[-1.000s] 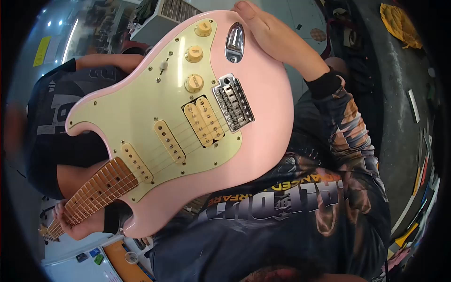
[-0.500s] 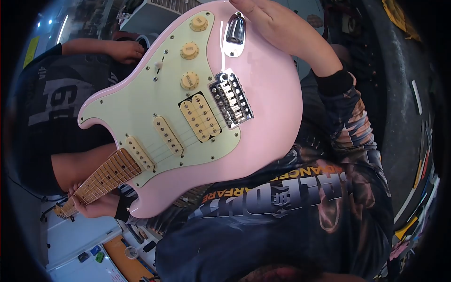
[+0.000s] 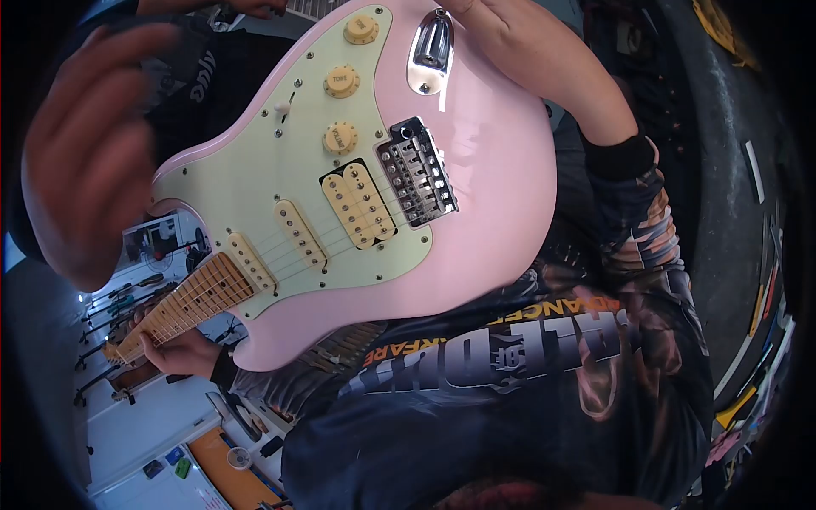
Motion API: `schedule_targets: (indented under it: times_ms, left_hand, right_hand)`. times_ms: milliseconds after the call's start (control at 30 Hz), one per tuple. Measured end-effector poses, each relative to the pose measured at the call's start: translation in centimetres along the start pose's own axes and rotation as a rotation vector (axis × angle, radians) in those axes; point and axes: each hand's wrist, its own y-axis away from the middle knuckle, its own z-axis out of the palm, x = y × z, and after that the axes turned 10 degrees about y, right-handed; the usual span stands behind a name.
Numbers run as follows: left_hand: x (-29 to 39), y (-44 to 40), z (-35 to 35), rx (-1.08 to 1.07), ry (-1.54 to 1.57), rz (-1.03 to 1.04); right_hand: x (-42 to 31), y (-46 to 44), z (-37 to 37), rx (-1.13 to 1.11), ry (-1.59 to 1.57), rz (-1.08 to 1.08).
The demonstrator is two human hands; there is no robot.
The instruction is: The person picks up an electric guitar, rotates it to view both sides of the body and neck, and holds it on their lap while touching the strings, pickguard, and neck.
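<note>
A pink electric guitar [image 3: 501, 195] lies tilted across my front, its strings facing up. It has a mint-green pickguard [image 3: 255, 183], cream knobs, cream pickups and a chrome bridge [image 3: 417, 174]. At the lower left, my left hand [image 3: 178, 353] is wrapped round the maple neck [image 3: 200, 297], close to the headstock. My right hand [image 3: 501, 34] grips the far edge of the body, beside the chrome jack plate [image 3: 431, 53]; its fingertips are cut off by the top of the frame.
Another person's blurred hand [image 3: 93, 153] is raised close beside the guitar at left. Tools hang on the wall [image 3: 127, 297] at lower left, above a whiteboard [image 3: 161, 489]. A dark surface [image 3: 731, 212] with strips and scraps runs along the right.
The other person has moved, and one of their hands has come up on the left, blurred. The guitar has shifted and tilted slightly in my hands; my grip looks the same.
</note>
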Motion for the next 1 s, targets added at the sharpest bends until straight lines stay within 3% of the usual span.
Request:
schedule_targets:
  times_ms: [67, 1000]
  left_hand:
    - [-0.6, -1.0, -0.6, -0.066, 0.061, -0.076]
    - [-1.9, -1.9, -4.5, -0.245, 0.08, -0.181]
  right_hand:
    - [-0.1, 0.6, -0.9, 0.004, -0.004, -0.017]
    - [-0.3, 1.1, -0.7, 0.08, 0.007, 0.046]
